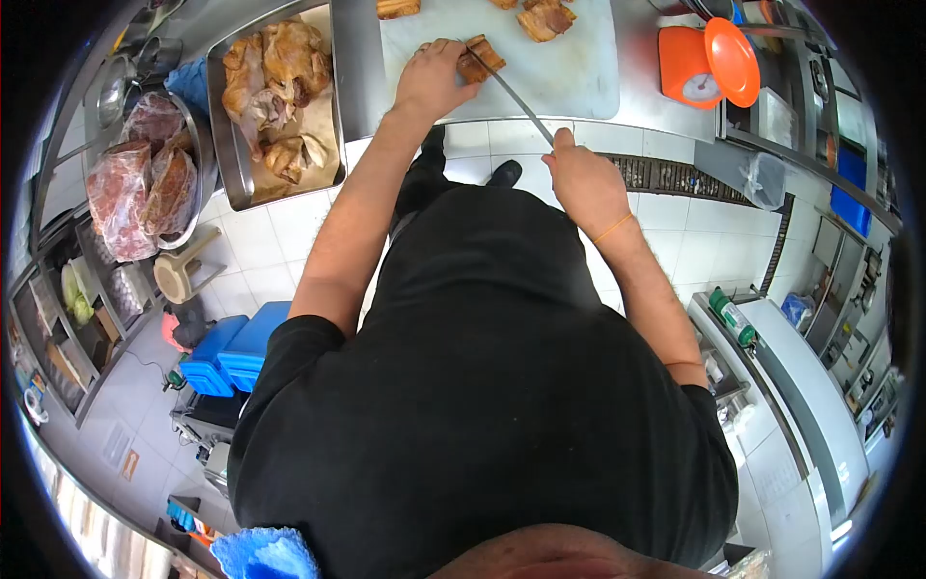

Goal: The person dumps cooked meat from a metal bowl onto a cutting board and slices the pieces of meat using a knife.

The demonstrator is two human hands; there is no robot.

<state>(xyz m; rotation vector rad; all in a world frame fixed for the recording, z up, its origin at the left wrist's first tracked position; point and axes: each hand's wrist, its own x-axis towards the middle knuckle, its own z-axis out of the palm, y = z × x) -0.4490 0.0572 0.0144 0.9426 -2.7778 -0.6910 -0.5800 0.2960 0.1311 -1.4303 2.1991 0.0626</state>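
Observation:
My right hand (585, 183) is closed round the handle of a long knife (521, 104), whose blade reaches up and left to a browned piece of meat (481, 60). That piece lies on a white cutting board (579, 87). Beside its left end, my left hand (436, 77) rests on the board with the fingers bent; whether the fingertips touch the meat is hard to make out. More browned meat (545, 19) lies at the top of the board, and another piece (397, 9) is at its upper left corner.
A metal tray (337, 96) with roasted poultry (289, 58) stands left of the board. Farther left, wrapped raw meat (130, 193) fills a metal bowl (204, 164). An orange scale (687, 72) stands on the right. Blue bins (253, 343) are at lower left.

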